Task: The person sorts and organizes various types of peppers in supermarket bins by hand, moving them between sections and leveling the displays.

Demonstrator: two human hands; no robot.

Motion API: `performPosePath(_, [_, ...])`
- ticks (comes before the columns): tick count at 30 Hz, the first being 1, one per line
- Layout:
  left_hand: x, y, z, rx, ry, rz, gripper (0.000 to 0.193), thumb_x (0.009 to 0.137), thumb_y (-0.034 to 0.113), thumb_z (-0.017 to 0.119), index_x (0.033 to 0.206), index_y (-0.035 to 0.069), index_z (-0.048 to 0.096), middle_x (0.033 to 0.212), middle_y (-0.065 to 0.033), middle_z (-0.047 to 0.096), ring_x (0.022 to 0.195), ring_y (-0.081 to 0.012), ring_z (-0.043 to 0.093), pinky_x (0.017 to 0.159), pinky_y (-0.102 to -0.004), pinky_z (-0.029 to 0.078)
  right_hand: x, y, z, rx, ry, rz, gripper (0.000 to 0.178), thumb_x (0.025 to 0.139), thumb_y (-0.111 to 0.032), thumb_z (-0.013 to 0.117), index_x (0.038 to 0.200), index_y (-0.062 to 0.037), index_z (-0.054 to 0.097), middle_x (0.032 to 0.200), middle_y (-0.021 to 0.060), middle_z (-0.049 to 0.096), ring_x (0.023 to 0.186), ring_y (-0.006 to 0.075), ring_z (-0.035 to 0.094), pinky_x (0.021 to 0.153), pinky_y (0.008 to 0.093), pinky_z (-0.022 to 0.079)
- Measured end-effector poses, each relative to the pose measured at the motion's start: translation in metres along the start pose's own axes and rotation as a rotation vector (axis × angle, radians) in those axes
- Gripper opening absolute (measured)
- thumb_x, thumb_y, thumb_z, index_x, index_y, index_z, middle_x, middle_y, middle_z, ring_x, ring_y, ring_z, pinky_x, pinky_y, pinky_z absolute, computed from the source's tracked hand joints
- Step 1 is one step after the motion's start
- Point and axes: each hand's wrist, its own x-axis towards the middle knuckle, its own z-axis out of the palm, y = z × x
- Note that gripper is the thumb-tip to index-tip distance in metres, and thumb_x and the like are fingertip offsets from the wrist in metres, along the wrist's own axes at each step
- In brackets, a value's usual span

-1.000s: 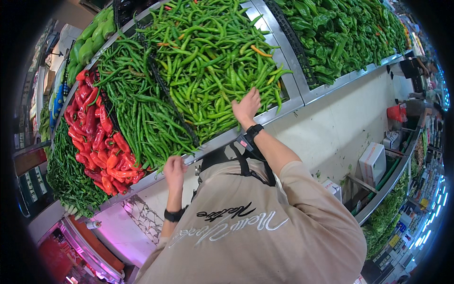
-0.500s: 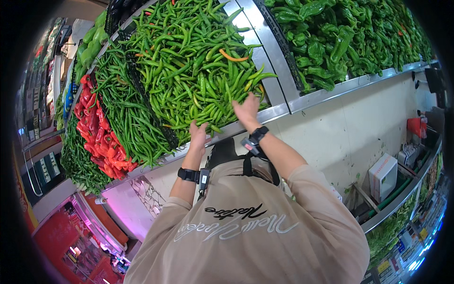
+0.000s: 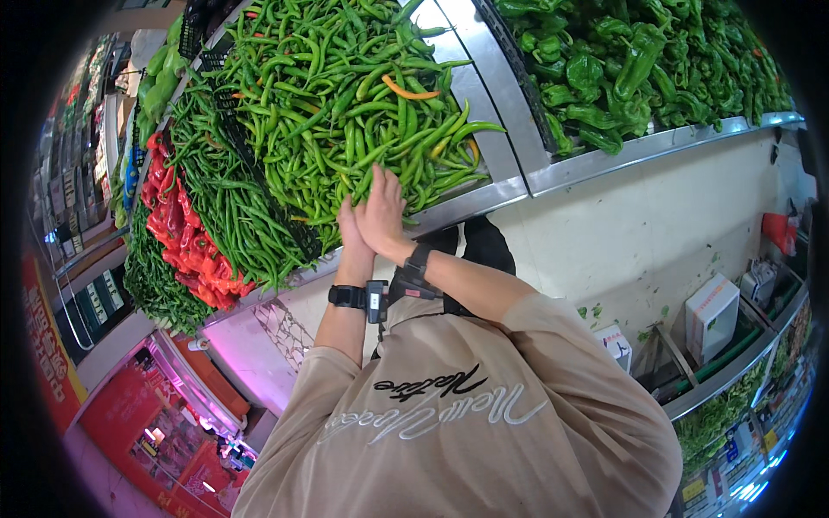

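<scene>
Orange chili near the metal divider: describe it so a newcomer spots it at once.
Find the big heap of bright green chilies left of the broad metal divider. Look past the right hand, a little to its right, on top of the heap. The orange chili is long and gently curved, set apart by colour from the green ones around it.

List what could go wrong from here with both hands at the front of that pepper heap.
The bright green peppers lie loose right up to the metal rim, so a push from the left hand or right hand might tip some over it.

The wrists are close together, so the left wrist device and right wrist device could knock.
</scene>
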Motion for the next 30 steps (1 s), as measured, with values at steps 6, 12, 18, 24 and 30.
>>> performPosePath(6, [-0.01, 0.032, -0.001, 0.074, -0.013, -0.037, 0.05, 0.098, 0.042, 0.051, 0.128, 0.003, 0.055, 0.118, -0.0153, 0.065, 0.107, -0.0308, 0.061, 0.094, -0.0426, 0.051, -0.007, -0.015, 0.014, -0.143, -0.088, -0.096, 0.07, 0.081, -0.011, 0.061, 0.142, 0.0077, 0.031, 0.142, 0.0392, 0.026, 0.132, 0.0556, 0.03, 0.101, 0.0659, 0.033])
performPosePath(12, [0.006, -0.003, -0.004, 0.122, 0.166, 0.193, 0.038, 0.093, 0.022, 0.06, 0.126, 0.01, 0.045, 0.117, -0.01, 0.055, 0.1, -0.0292, 0.057, 0.088, -0.0445, 0.051, 0.013, 0.038, -0.029, -0.063, -0.005, -0.21, 0.064, 0.073, -0.002, 0.064, 0.131, 0.0076, 0.039, 0.125, 0.0297, 0.045, 0.12, 0.0472, 0.044, 0.105, 0.0509, 0.037])
performPosePath(18, [-0.001, -0.007, -0.005, 0.283, 0.167, 0.102, 0.045, 0.093, 0.024, 0.062, 0.129, 0.008, 0.041, 0.128, -0.0143, 0.045, 0.113, -0.0347, 0.05, 0.09, -0.0466, 0.051, 0.039, 0.086, -0.066, -0.167, 0.033, -0.084, 0.051, 0.078, -0.006, 0.067, 0.124, 0.0029, 0.047, 0.12, 0.025, 0.051, 0.116, 0.0423, 0.047, 0.104, 0.0465, 0.038])
performPosePath(24, [-0.031, 0.031, -0.026, 0.302, 0.12, -0.04, 0.047, 0.095, 0.03, 0.057, 0.132, 0.004, 0.044, 0.143, -0.0194, 0.04, 0.124, -0.0435, 0.048, 0.095, -0.0519, 0.05, 0.059, 0.094, -0.083, 0.126, 0.072, 0.377, 0.032, 0.083, -0.013, 0.067, 0.112, -0.0054, 0.057, 0.107, 0.0066, 0.054, 0.096, 0.0198, 0.052, 0.083, 0.0344, 0.045])
performPosePath(30, [-0.028, 0.052, -0.066, 0.155, 0.05, 0.019, 0.028, 0.096, 0.028, 0.056, 0.115, 0.007, 0.053, 0.117, -0.0132, 0.059, 0.101, -0.031, 0.065, 0.076, -0.0416, 0.053, 0.079, 0.065, -0.105, 0.251, -0.03, 0.675, 0.042, 0.089, -0.024, 0.064, 0.126, -0.0125, 0.047, 0.125, 0.0078, 0.049, 0.116, 0.0252, 0.048, 0.089, 0.0504, 0.046])
